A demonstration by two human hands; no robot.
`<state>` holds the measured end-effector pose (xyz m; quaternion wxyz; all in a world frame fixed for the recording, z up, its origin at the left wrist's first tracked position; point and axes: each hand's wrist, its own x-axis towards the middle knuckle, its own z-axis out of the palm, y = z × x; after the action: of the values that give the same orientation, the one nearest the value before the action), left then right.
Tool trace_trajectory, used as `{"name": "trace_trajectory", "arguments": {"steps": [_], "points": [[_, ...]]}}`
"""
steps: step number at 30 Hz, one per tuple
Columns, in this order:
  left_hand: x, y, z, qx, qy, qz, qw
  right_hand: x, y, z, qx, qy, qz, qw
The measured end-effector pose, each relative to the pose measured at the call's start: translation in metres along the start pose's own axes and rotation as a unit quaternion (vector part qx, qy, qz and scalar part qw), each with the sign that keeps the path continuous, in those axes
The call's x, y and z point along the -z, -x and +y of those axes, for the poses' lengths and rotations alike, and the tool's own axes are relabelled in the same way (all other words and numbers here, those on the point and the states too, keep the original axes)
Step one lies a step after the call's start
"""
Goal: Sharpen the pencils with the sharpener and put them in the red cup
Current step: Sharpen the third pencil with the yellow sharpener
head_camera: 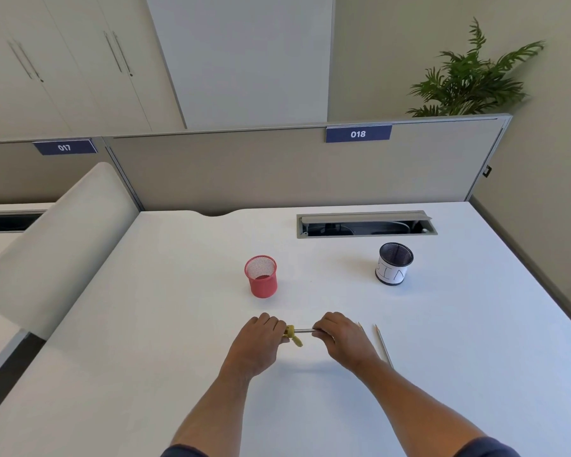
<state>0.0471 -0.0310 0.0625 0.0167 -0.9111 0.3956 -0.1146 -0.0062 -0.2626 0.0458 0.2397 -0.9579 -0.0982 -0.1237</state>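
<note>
My left hand (257, 341) grips a small yellow sharpener (291, 332) just above the white desk. My right hand (342, 338) holds a grey pencil (305, 330) level, its tip pushed into the sharpener. A yellow bit hangs under the sharpener. Two loose pencils lie on the desk by my right wrist: one (383, 345) in plain sight, the other (360, 325) mostly hidden behind my hand. The red mesh cup (261, 276) stands upright beyond my hands, with nothing visible inside.
A dark mesh cup (394, 263) with a white paper label stands at the back right. Behind it is an open cable slot (365, 224) in the desk. A beige partition (277, 166) closes the far edge. A white rounded divider (56, 239) borders the left.
</note>
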Motion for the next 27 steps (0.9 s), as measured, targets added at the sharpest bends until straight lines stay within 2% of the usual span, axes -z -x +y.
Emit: {"name": "trace_trajectory", "arguments": {"steps": [7, 13, 27], "points": [[0.004, -0.001, 0.000, 0.008, 0.013, -0.004, 1.000, 0.004, -0.004, -0.005, -0.067, -0.034, -0.073, 0.995], [0.007, 0.001, 0.001, 0.007, 0.011, -0.029, 0.999, 0.010, -0.011, -0.006, -0.141, -0.119, -0.164, 0.969], [0.008, 0.003, 0.005, 0.004, 0.004, -0.056, 0.998, 0.019, -0.015, -0.016, -0.211, -0.171, -0.181, 0.945]]}}
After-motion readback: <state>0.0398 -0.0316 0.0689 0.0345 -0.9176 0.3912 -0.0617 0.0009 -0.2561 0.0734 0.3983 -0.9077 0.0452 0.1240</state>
